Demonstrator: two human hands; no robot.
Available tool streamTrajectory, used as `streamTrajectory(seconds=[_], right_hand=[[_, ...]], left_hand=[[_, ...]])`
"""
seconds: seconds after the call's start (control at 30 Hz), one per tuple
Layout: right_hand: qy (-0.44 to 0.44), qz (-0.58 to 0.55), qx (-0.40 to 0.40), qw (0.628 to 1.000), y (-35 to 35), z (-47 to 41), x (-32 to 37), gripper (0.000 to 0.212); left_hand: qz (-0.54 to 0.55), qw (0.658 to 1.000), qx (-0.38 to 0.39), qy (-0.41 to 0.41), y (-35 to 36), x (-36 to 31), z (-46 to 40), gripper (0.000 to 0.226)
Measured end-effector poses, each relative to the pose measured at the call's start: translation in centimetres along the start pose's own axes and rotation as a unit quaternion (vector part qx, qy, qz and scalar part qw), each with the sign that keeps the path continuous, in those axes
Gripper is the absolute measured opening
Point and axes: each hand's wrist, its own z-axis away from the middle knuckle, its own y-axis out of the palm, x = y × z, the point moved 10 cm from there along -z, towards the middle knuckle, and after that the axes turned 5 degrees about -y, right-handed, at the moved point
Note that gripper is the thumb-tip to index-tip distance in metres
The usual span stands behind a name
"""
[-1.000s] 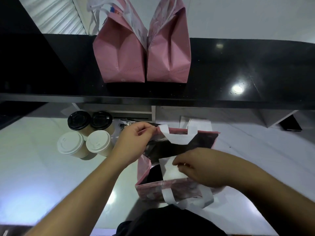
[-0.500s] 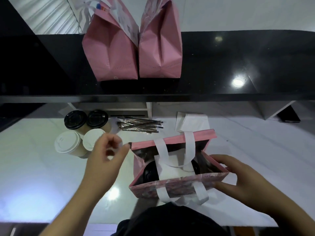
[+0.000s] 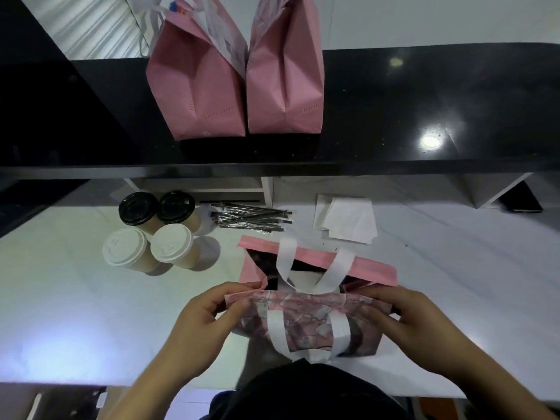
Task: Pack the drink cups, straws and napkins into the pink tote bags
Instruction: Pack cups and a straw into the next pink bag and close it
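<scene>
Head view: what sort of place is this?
Probably a drink shop's takeaway counter: lidded paper cups, wrapped straws and napkins lie on a white worktop below a black serving ledge.

My left hand (image 3: 202, 319) and right hand (image 3: 415, 321) each pinch an end of the near rim of the pink tote bag (image 3: 306, 316) on the white desk (image 3: 75, 313); four lidded cups (image 3: 151, 231), straws (image 3: 251, 219), napkins (image 3: 348, 222) behind; two bags (image 3: 239, 86) on black shelf (image 3: 424, 101)

Glossy white counter (image 3: 66, 313) bearing four lidded paper cups (image 3: 151, 231), wrapped straws (image 3: 251, 218), white napkins (image 3: 348, 221), open pink tote (image 3: 315, 301). Black raised shelf (image 3: 424, 101) carrying two upright pink tote bags (image 3: 239, 83).
</scene>
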Motion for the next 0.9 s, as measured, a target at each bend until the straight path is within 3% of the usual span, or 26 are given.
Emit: streamTrajectory(seconds=[0.2,0.3,0.4,0.5,0.67,0.8,0.9], right_hand=[[0.062,-0.118,-0.060,0.989,-0.1,0.4,-2.2,0.031],[0.086,-0.142,-0.101,0.981,-1.0,0.3,-3.0,0.064],[0.051,-0.032,-0.088,0.994,-1.7,-0.5,-2.3,0.085],[-0.023,0.110,-0.091,0.989,-2.4,-1.4,-0.4,0.065],[-0.094,0.192,-0.108,0.971,-2.3,-1.9,1.4,0.044],[-0.132,0.235,-0.118,0.956,-1.6,-1.6,1.7,0.051],[-0.178,0.303,-0.120,0.928,-1.0,-1.2,2.2,0.050]], left_hand=[[0.079,0.996,0.003,-0.029,-0.7,0.6,-0.8,0.034],[0.091,0.994,-0.019,-0.066,-1.8,1.4,-1.7,0.058],[-0.006,0.999,0.011,-0.039,-2.2,0.4,-3.0,0.097],[-0.101,0.994,0.035,0.033,-2.3,-1.5,-4.2,0.109],[-0.202,0.974,0.029,0.098,-2.2,-3.8,-5.3,0.079],[-0.211,0.963,0.011,0.167,-1.1,-4.9,-4.8,0.050],[-0.228,0.952,0.010,0.202,-0.2,-4.5,-4.3,0.049]])
